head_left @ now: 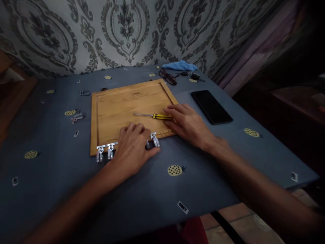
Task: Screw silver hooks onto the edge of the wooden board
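A framed wooden panel (134,98) lies flat on the cloth-covered table. Silver metal clips (110,150) with flat mounting plates line its near edge, and another silver clip (154,139) sits farther right. My left hand (133,144) is bent over that near edge, fingers on the wood and thumb beside the right clip; its palm hides the middle of the row. In my right hand (189,122), thumb and fingers close around the yellow handle of a screwdriver (153,116). The shaft points left, over the panel.
Right of the panel lies a black phone (211,106). Behind it are glasses (168,77), keys (194,76) and a blue cloth (180,65). Loose metal pieces (77,117) and a small ring-shaped piece (85,93) lie to the left. A patterned curtain (127,34) hangs behind the table.
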Demonstrator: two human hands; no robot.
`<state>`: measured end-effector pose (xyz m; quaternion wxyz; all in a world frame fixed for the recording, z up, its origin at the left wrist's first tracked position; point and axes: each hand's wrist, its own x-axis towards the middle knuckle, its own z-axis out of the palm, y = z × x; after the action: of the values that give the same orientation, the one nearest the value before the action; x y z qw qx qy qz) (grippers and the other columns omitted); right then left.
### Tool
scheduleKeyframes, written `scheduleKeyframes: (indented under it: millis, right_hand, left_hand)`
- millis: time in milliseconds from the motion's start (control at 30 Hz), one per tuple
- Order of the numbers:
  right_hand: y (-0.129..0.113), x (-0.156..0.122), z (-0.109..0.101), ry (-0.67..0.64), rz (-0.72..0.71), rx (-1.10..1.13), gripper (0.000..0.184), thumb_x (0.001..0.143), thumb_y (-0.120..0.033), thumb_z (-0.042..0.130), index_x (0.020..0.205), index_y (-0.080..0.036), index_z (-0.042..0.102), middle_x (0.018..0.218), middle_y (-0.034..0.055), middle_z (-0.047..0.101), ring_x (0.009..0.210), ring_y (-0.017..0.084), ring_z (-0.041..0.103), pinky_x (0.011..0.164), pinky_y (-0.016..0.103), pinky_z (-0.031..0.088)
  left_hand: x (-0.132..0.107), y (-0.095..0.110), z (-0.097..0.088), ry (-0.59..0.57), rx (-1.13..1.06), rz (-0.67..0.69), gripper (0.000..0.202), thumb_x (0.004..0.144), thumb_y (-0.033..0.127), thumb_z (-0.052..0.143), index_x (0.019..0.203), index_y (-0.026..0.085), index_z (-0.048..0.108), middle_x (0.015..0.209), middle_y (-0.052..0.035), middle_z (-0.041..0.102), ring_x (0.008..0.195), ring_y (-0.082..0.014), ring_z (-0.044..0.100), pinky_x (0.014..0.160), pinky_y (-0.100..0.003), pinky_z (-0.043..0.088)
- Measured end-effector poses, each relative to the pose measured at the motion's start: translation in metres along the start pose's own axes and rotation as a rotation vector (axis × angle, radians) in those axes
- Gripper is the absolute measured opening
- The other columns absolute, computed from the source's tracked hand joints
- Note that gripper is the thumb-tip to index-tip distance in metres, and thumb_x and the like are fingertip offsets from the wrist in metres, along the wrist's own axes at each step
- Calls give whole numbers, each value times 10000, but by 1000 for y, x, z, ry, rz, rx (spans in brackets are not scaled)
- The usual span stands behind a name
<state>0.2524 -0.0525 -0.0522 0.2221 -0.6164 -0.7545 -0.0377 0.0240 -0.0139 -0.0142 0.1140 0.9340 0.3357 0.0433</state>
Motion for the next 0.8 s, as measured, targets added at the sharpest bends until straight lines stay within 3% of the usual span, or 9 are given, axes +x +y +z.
scheduleKeyframes:
  millis: [167,300,400,500,600,667,800]
  right_hand:
    - [7,3,4,-84,21,-50,261,977,-227,528,1159,-172,706,1030,144,711,1003,319,639,872,472,539]
    - [5,1,-4,-32,26,178,223,958,-257,587,1123,-186,720,977,108,698,922,261,659,803,399,536]
    - [-1,2,-15,124,123,469,182,917,-354,690,1027,-218,739,911,53,691,785,190,640,700,336,519]
    - [-13,7,-29,381,250,710,186,833,-404,796,894,-238,736,791,6,649,620,133,563,575,300,467]
    - [-29,15,-39,540,270,792,225,789,-425,841,827,-246,711,724,-10,636,524,105,500,495,288,427]
    - [-38,19,-41,518,278,794,271,771,-467,848,811,-248,694,723,-12,629,521,103,493,483,286,424]
    - [-51,17,-34,354,265,739,335,801,-555,791,820,-241,676,745,-8,594,568,121,530,496,288,449]
  left_hand:
    - [0,-1,0,-1,-5,2,340,877,469,735,1064,187,695,1130,-81,662,1123,-311,551,924,-465,436]
    - [0,-1,0,-13,3,-4,345,878,474,734,1066,187,693,1143,-82,661,1128,-313,549,925,-460,432]
    - [-1,-2,0,-10,2,-1,347,878,478,732,1063,186,694,1139,-82,662,1132,-314,548,924,-455,429]
    - [-1,-3,1,4,-8,14,354,881,478,729,1084,190,692,1134,-79,661,1135,-311,546,930,-446,426]
    - [-2,-4,2,9,-15,19,354,884,476,725,1082,184,692,1126,-79,657,1130,-312,547,933,-447,421]
    - [-2,-4,3,9,-17,18,359,884,474,724,1088,180,690,1133,-80,656,1127,-312,546,933,-449,418]
    - [-1,-5,4,17,-18,20,375,879,475,729,1117,188,687,1157,-82,654,1141,-316,540,938,-455,419]
